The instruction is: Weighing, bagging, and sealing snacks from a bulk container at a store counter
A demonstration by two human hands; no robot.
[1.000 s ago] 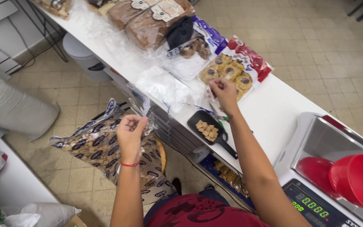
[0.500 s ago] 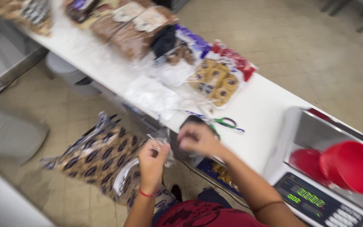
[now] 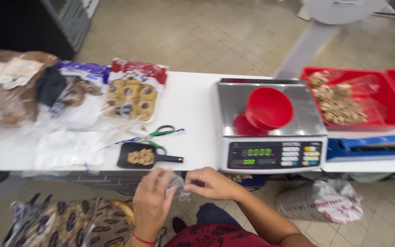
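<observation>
Several packs are spread along the white counter (image 3: 193, 98). At the far left a brown bread bag (image 3: 10, 89) is seen, then a cookie pack (image 3: 132, 93) with a red top edge. In front of these lies a stack of clear bags (image 3: 67, 148). Green-handled scissors (image 3: 158, 133) rest just beside a black scoop (image 3: 145, 158), in which a few small biscuits are held.

Below the counter edge, at lower left, a patterned sack (image 3: 65, 224) is visible. The left hand (image 3: 152, 201) is closed on a small clear bag (image 3: 178, 186), pinched between the fingers; the right hand (image 3: 209, 183) grips the same bag from the other side. The bag is held in front of the counter edge, just below the scoop; its contents appear blurred and cannot be made out.

Further right a scale (image 3: 270, 123) stands on the counter, with a red bowl (image 3: 267, 110) tilted on its steel pan. A red tray (image 3: 389, 120) of loose biscuits in plastic is placed beside it. A white sack (image 3: 321, 201) is seen on the floor below.
</observation>
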